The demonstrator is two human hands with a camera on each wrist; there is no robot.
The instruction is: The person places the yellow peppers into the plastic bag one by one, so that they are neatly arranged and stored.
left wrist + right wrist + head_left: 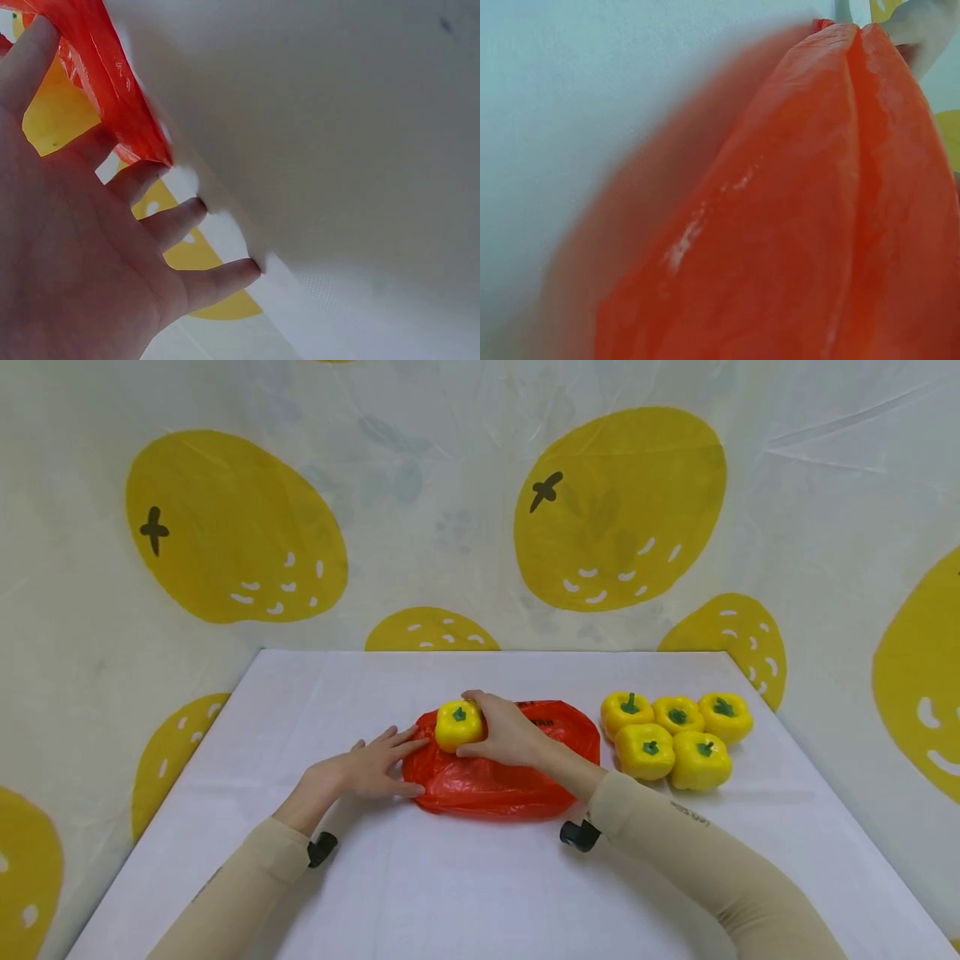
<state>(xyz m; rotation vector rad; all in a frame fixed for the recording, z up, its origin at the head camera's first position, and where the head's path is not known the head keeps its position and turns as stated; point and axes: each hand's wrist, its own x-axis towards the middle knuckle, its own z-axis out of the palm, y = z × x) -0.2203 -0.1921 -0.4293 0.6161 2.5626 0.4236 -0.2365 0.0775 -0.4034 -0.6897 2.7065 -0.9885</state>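
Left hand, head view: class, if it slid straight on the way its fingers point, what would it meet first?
The red bag; the left hand seems to touch its edge. The yellow pepper in the right hand probably comes next.

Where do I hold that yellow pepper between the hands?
Probably round the plump body of the yellow pepper, coming from the right, thumb in front and fingers behind, like the right hand. The stem looks too short to grip, and the left hand crowds the left side.
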